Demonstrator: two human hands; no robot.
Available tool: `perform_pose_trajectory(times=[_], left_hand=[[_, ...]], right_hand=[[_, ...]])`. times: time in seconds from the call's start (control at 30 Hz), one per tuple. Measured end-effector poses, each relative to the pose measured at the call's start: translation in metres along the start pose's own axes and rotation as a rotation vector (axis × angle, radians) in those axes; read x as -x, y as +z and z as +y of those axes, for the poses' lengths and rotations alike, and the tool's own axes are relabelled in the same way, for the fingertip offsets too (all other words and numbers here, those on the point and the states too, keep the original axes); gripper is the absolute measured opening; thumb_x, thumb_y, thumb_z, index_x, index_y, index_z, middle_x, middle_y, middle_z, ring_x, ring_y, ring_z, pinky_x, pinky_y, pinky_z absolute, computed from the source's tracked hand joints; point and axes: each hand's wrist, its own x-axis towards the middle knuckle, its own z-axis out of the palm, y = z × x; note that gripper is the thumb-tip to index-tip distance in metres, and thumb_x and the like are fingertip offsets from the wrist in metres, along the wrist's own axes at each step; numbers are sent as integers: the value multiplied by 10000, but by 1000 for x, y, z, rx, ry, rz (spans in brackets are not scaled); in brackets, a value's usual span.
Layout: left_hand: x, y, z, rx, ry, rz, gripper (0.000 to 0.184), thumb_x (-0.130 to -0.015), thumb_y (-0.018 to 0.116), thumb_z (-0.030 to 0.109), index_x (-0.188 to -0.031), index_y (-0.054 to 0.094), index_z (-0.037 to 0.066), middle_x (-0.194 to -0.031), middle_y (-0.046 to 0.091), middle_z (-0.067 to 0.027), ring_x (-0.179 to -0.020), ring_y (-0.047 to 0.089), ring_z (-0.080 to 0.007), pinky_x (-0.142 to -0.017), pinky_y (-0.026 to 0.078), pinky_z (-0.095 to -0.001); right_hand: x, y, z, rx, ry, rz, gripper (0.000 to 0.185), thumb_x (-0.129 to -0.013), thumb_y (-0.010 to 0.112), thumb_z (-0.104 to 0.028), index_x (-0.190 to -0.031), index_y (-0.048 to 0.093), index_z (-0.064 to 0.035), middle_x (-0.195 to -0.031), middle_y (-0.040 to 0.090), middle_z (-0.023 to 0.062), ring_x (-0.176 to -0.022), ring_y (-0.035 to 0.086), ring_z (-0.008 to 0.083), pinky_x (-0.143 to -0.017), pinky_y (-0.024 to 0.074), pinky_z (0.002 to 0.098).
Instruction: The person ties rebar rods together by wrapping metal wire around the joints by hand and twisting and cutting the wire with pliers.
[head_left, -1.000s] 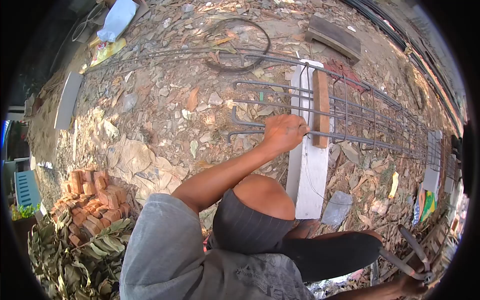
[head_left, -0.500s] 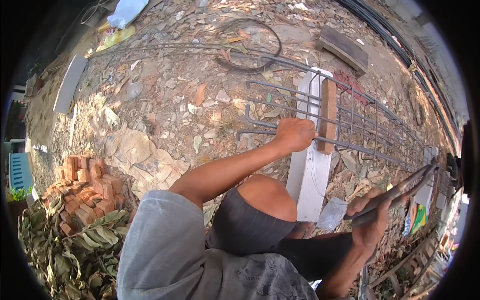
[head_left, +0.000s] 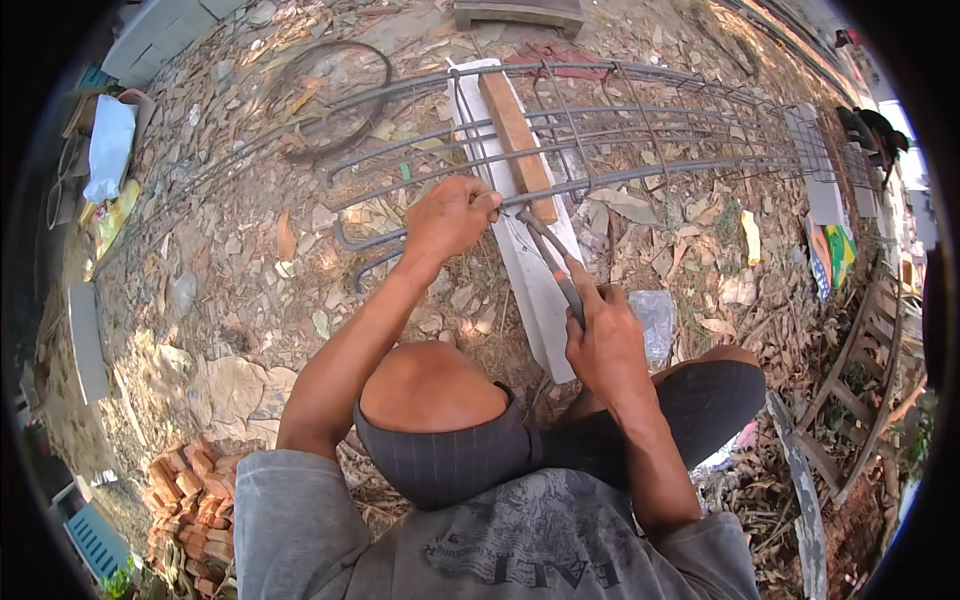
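My left hand (head_left: 447, 218) is closed at the near bar of a rebar cage (head_left: 625, 176), where a stirrup meets it; the fingertips hide exactly what they pinch. In my right hand (head_left: 612, 345) are pincers (head_left: 557, 268), gripped by the handles. Their jaws are beside the same bar, just right of my left fingers. A thin tie wire (head_left: 523, 243) hangs below the jaws. Under the cage, a brown wood block (head_left: 515, 130) lies across a long white board (head_left: 535, 300). Hooked bar ends stick out to the left.
A clear plastic bag (head_left: 653, 325) lies right of the board. Broken bricks (head_left: 190, 505) are piled at lower left. A wire coil (head_left: 380, 100) rests on the leaf-strewn ground beyond. At right stands a wooden ladder-like frame (head_left: 850, 400).
The pincers have come from the far right to the bar beside my left hand. My left hand remains at the cage. The head view has turned rightward.
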Motion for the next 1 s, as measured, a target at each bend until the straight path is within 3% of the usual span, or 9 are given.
perform_pose_trajectory(times=[0.07, 0.17, 0.37, 0.47, 0.57, 0.67, 0.77, 0.87, 1.0], left_hand=[[-2, 1, -2, 6, -5, -5, 269, -956, 661, 382, -892, 806, 164, -880, 778, -57, -942, 735, -294, -865, 531, -428], [-1, 1, 2, 52, -27, 2, 272, -955, 661, 383, -885, 812, 167, -880, 778, -69, -948, 735, -297, -866, 531, -434], [-8, 2, 0, 39, -45, -41, 291, -948, 674, 388, -835, 804, 154, -853, 761, -94, -947, 733, -308, -862, 532, -434], [-6, -1, 2, 16, -33, -38, 287, -947, 680, 390, -869, 805, 144, -872, 762, -100, -938, 733, -314, -863, 534, -437], [-7, 1, -1, 30, -21, -20, 285, -949, 681, 390, -915, 806, 136, -900, 765, -112, -937, 733, -320, -866, 534, -448], [-5, 2, 1, 37, 19, 7, 328, -966, 686, 361, -960, 783, 47, -850, 739, -115, -824, 686, -240, -801, 511, -403], [-9, 3, -2, 24, -9, -20, 292, -951, 683, 389, -947, 803, 122, -910, 765, -129, -945, 736, -322, -866, 535, -438], [-11, 2, -3, 35, -12, -53, 295, -953, 684, 387, -950, 802, 117, -913, 767, -129, -944, 737, -326, -861, 537, -441], [-9, 1, -1, 23, -3, -44, 294, -954, 684, 387, -964, 803, 118, -923, 770, -133, -954, 736, -334, -864, 538, -447]], right_hand=[[5, 3, -3, 61, -29, 42, 784, -859, 688, -13, -1590, 443, -159, -1244, 542, 320, -1117, 590, 511, -936, 551, 553], [7, 11, -5, 70, -27, 48, 872, -811, 690, 38, -1614, 395, -128, -1350, 453, 385, -1229, 486, 541, -1051, 442, 578], [0, 18, -6, 178, -83, 141, 886, -796, 674, 49, -1619, 384, -102, -1342, 436, 405, -1225, 448, 561, -1086, 404, 602], [-4, 23, -8, 262, -111, 173, 848, -798, 695, 9, -1593, 435, -130, -1316, 451, 344, -1223, 470, 558, -971, 492, 609], [-10, 25, -11, 254, -67, 165, 827, -807, 691, 4, -1584, 454, -153, -1286, 466, 318, -1211, 486, 532, -970, 491, 610], [-10, 21, -13, 207, -11, 101, 785, -827, 679, -8, -1562, 489, -209, -1244, 499, 265, -1161, 537, 477, -923, 517, 597], [-10, 14, -17, 273, 40, 56, 730, -848, 686, -37, -1526, 531, -258, -1132, 575, 200, -1035, 610, 408, -831, 545, 589], [-11, 19, -7, 437, -102, 156, 700, -892, 709, -105, -1534, 511, -304, -975, 641, 137, -865, 681, 368, -736, 556, 542], [-15, 21, 0, 154, -127, 16, 598, -961, 705, -142, -1522, 499, -175, -858, 692, 154, -647, 684, 366, -647, 546, 498]])
